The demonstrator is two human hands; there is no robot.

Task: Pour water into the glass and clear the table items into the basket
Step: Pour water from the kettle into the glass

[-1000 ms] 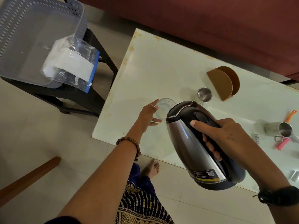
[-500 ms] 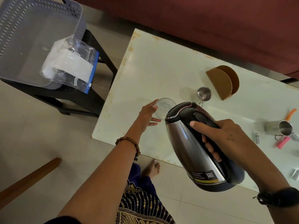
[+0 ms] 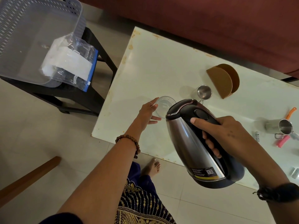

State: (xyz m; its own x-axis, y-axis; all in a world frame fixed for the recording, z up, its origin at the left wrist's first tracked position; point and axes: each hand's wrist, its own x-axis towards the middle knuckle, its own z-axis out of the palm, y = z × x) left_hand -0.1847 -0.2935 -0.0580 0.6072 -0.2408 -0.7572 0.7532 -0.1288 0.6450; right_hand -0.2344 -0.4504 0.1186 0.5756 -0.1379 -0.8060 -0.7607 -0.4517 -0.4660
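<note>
One clear glass [image 3: 165, 105] stands on the white surface [image 3: 161, 70] near its left end, toward the near edge; its right side is hidden behind the spout end of the kettle [image 3: 192, 143], and whether it holds water is hard to make out. The left hand [image 3: 148, 114] is curved around the glass's left side, fingers [image 3: 154, 118] spread and partly open, touching or almost touching it; which one I cannot tell. The right hand [image 3: 226, 135] is closed around the kettle's black handle, thumb laid along the lid, holding the steel body tilted with the lid end toward the glass. No stream is visible.

Two small steel cups show: one [image 3: 204, 92] just beyond the kettle, another [image 3: 285, 127] near the right edge, with a duller metal cup [image 3: 271, 126] touching it. Beside these lie an orange-handled tool [image 3: 291, 112] and a pink piece [image 3: 282, 141], both partly covered. A brown holder [image 3: 224, 80] of two rounded panels stands toward the far edge. A small metal item [image 3: 294, 172] is cut off at the frame's right.

Left of the surface, one grey perforated plastic basket [image 3: 40, 21] sits on a black stool [image 3: 97, 65], with a crinkled clear bag [image 3: 71, 62] draped over its rim.
</note>
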